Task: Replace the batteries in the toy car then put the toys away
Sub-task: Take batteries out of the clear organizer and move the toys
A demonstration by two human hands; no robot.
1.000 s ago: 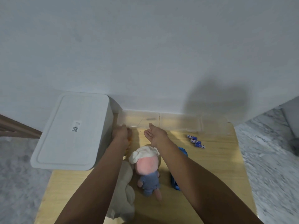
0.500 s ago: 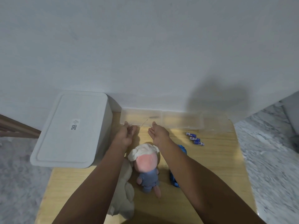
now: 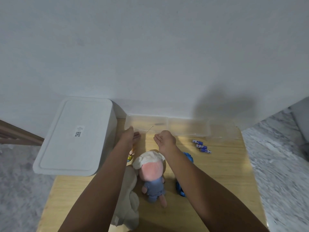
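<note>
Your left hand [image 3: 129, 136] reaches forward over the table [image 3: 217, 173] with its fingers straight and together, holding nothing; its fingertips sit right at the near edge of the clear plastic tray [image 3: 167, 126]. Your right hand [image 3: 164, 139] is just to the right of it, palm turned up and fingers loosely relaxed, also empty, and also close to the tray's near edge. Both forearms stretch out from the bottom of the head view.

Taking the clear tray as the landmark: it lies against the wall [image 3: 150, 56] at the far side of the table and is split into several compartments. A thin dark stick-like thing rests in its left compartment; what it is cannot be told. Three blue batteries [image 3: 201, 146] lie on the wood just in front of the tray's right part, close together. The white lidded box [image 3: 75, 139] stands to the left of the tray, with a small QR label on its lid.

Nearer to you than the tray, between your forearms, a plush doll [image 3: 151, 173] with a pink face, white cap and blue outfit lies on the table. A beige plush toy [image 3: 128, 198] lies beside it, partly under your left forearm. The blue toy car [image 3: 188, 158] sits under your right forearm, mostly hidden. A small orange and yellow item [image 3: 131, 154] shows just beside your left wrist.
</note>
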